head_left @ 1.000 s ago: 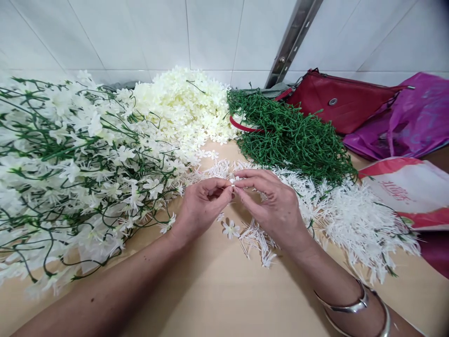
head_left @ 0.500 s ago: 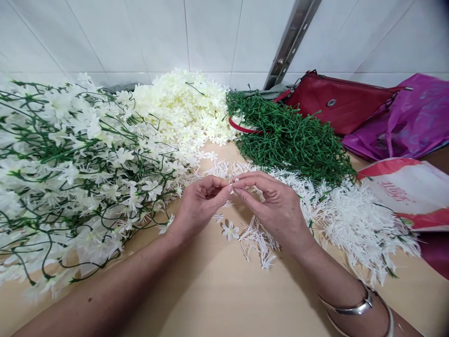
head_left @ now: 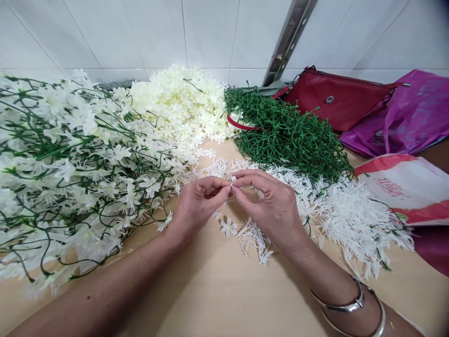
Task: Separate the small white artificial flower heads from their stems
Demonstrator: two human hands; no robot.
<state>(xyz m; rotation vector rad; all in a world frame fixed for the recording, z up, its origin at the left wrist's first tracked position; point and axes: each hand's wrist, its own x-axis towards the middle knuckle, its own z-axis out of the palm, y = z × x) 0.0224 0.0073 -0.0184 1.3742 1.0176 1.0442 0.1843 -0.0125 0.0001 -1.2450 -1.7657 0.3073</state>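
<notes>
My left hand and my right hand meet at the fingertips above the middle of the table. Both pinch a tiny white piece between them; its shape is mostly hidden by the fingers. Below the hands lie a single white flower and a small scatter of thin white stamen pieces. More white stamen pieces are spread behind the hands, running right to a large white heap.
White flowers on green stems cover the left side of the wooden table. Cream blossoms and green stems are piled behind. Farther right are a red bag, a purple plastic bag and a red-and-white bag.
My right fingers have shifted slightly at the pinch, the fingertips still meeting my left ones. The whole view has moved a little.
</notes>
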